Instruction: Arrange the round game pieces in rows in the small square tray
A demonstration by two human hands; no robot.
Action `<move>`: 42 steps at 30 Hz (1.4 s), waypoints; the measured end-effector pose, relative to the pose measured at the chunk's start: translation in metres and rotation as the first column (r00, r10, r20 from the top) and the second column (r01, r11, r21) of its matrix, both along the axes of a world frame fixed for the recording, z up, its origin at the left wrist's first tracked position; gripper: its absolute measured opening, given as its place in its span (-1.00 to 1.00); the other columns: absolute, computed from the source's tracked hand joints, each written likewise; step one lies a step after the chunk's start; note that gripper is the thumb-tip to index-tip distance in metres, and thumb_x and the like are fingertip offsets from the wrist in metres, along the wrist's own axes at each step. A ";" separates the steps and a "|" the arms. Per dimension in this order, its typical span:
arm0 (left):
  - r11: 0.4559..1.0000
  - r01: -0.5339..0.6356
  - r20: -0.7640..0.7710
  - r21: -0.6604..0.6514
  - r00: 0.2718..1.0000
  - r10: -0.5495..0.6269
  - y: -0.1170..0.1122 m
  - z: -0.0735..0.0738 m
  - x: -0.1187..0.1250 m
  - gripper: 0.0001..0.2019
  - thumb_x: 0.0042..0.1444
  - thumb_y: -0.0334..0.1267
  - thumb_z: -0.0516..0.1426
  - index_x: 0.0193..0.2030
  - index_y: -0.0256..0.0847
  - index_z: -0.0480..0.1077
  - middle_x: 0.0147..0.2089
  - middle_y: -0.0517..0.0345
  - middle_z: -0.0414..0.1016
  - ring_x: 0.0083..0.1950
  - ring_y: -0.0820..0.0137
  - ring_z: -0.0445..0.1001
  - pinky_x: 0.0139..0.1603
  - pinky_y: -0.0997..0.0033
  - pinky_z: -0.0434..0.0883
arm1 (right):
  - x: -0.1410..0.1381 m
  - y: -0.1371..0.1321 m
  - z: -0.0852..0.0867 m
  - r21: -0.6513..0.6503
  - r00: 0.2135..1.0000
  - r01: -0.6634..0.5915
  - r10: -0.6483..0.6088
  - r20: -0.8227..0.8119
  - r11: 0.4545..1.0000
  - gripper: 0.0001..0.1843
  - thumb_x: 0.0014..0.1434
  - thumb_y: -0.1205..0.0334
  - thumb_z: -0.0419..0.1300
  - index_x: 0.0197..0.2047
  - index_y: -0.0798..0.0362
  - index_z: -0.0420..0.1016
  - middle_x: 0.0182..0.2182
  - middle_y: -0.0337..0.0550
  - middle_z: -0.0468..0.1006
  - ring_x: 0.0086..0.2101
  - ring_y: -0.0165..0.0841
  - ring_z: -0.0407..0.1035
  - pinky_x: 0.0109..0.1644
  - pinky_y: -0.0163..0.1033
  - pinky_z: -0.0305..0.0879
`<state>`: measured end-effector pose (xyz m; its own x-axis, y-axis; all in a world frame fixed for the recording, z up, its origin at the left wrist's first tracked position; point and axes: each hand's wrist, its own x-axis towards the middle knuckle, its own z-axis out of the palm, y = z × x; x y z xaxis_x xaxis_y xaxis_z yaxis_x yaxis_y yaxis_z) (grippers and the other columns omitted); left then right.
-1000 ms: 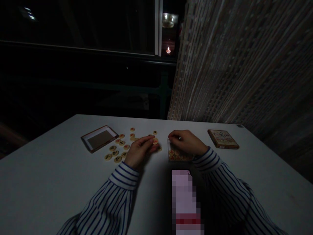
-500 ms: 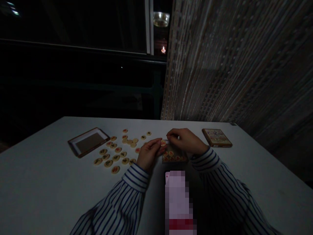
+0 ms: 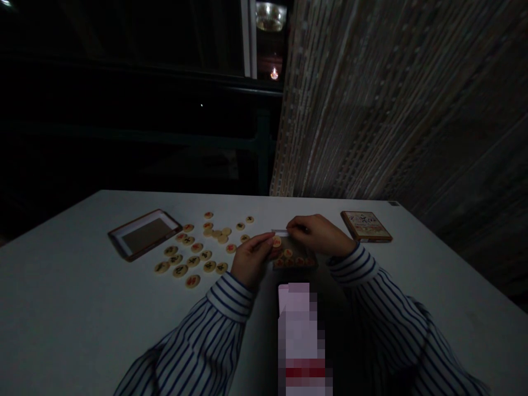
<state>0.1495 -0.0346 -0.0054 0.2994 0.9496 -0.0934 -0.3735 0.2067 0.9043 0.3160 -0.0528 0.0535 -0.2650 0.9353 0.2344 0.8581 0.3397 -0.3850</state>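
Observation:
My left hand point(image 3: 252, 259) pinches a round xiangqi piece point(image 3: 277, 242) with a red character between thumb and fingers. This piece is above the left side of a see-through container point(image 3: 303, 248); whether it is a bag or a box I cannot tell. Several red-marked pieces point(image 3: 290, 262) lie inside, near its front edge. My right hand point(image 3: 322, 236) is closed, its fingertips pinching the container's pale back edge. To the left of my left hand, many loose xiangqi pieces point(image 3: 193, 261) are spread over the white table point(image 3: 82, 308), some with black characters, some red, some showing blank faces.
An open shallow box half point(image 3: 124, 255) lies at the left behind the loose pieces. A printed flat box point(image 3: 367, 226) is at the right rear. A phone point(image 3: 299, 324), partly blurred out, lies in front of the container. A string curtain point(image 3: 350, 110) hangs beyond the table.
The view has tilted slightly down. My right hand has shifted a little right, and the container's pale back edge shows more. My left hand still holds the piece.

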 end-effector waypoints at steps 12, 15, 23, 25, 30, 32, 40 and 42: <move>1.000 -0.031 -0.081 0.003 0.996 0.031 0.000 -0.004 -0.001 -0.74 -0.24 -0.29 0.24 -0.32 -0.30 0.45 -0.47 0.15 0.52 -0.44 0.46 0.46 -0.36 0.51 0.42 | -0.005 0.000 -0.008 -0.060 0.995 -0.072 0.067 -0.077 0.996 -0.76 0.08 0.24 0.00 -0.27 0.06 0.46 -0.37 -0.18 0.52 -0.35 -0.40 0.37 -0.29 -0.33 0.20; 1.000 -0.013 -0.052 0.006 0.999 0.014 0.000 -0.004 -0.001 -0.73 -0.23 -0.28 0.24 -0.30 -0.29 0.44 -0.42 0.14 0.53 -0.41 0.45 0.47 -0.33 0.49 0.42 | -0.007 -0.001 -0.008 -0.086 0.992 -0.083 0.074 -0.102 0.993 -0.76 0.08 0.22 0.01 -0.26 0.06 0.46 -0.39 -0.18 0.52 -0.37 -0.41 0.37 -0.30 -0.34 0.20; 1.000 -0.009 -0.023 -0.012 1.000 0.008 -0.004 -0.002 0.001 -0.76 -0.22 -0.31 0.24 -0.32 -0.28 0.43 -0.39 0.13 0.53 -0.39 0.43 0.49 -0.28 0.45 0.43 | -0.010 -0.002 -0.005 -0.130 0.973 -0.107 0.077 -0.217 0.986 -0.76 0.05 0.27 0.04 -0.20 0.09 0.43 -0.36 -0.18 0.51 -0.35 -0.43 0.37 -0.28 -0.34 0.22; 1.000 -0.004 -0.022 -0.013 1.000 0.004 -0.005 -0.001 0.002 -0.77 -0.22 -0.31 0.23 -0.33 -0.27 0.43 -0.39 0.13 0.53 -0.39 0.42 0.49 -0.27 0.43 0.43 | -0.011 -0.002 -0.007 -0.141 0.967 -0.110 0.073 -0.244 0.984 -0.76 0.04 0.28 0.05 -0.20 0.10 0.42 -0.37 -0.18 0.51 -0.36 -0.44 0.38 -0.29 -0.35 0.23; 0.999 -0.022 -0.039 0.028 0.999 0.023 -0.005 -0.001 0.002 -0.76 -0.24 -0.28 0.24 -0.35 -0.28 0.44 -0.40 0.11 0.53 -0.37 0.41 0.48 -0.25 0.41 0.43 | -0.009 0.000 -0.012 -0.171 0.950 -0.144 0.088 -0.301 0.975 -0.75 0.04 0.30 0.04 -0.19 0.12 0.41 -0.37 -0.17 0.51 -0.36 -0.44 0.38 -0.30 -0.35 0.26; 0.997 -0.039 -0.071 0.059 0.996 0.044 -0.005 0.000 0.002 -0.76 -0.25 -0.27 0.25 -0.36 -0.28 0.45 -0.39 0.11 0.53 -0.35 0.41 0.48 -0.25 0.43 0.42 | -0.009 0.000 -0.011 -0.164 0.951 -0.156 0.104 -0.291 0.974 -0.74 0.04 0.31 0.04 -0.18 0.11 0.42 -0.34 -0.17 0.51 -0.35 -0.43 0.38 -0.28 -0.34 0.26; 0.998 -0.047 -0.105 0.048 0.993 0.052 -0.005 0.002 0.001 -0.75 -0.27 -0.29 0.25 -0.37 -0.29 0.44 -0.43 0.11 0.53 -0.37 0.41 0.48 -0.29 0.44 0.42 | -0.010 0.001 -0.011 -0.141 0.955 -0.162 0.119 -0.273 0.977 -0.74 0.05 0.31 0.02 -0.20 0.09 0.45 -0.32 -0.17 0.52 -0.31 -0.42 0.38 -0.22 -0.32 0.25; 0.997 -0.061 -0.092 0.040 0.994 0.065 -0.004 0.001 0.000 -0.76 -0.27 -0.29 0.25 -0.38 -0.29 0.43 -0.43 0.11 0.53 -0.37 0.41 0.48 -0.27 0.44 0.41 | -0.009 0.001 -0.013 -0.157 0.948 -0.153 0.101 -0.301 0.976 -0.72 0.05 0.29 0.03 -0.17 0.10 0.43 -0.31 -0.16 0.52 -0.32 -0.41 0.39 -0.25 -0.33 0.27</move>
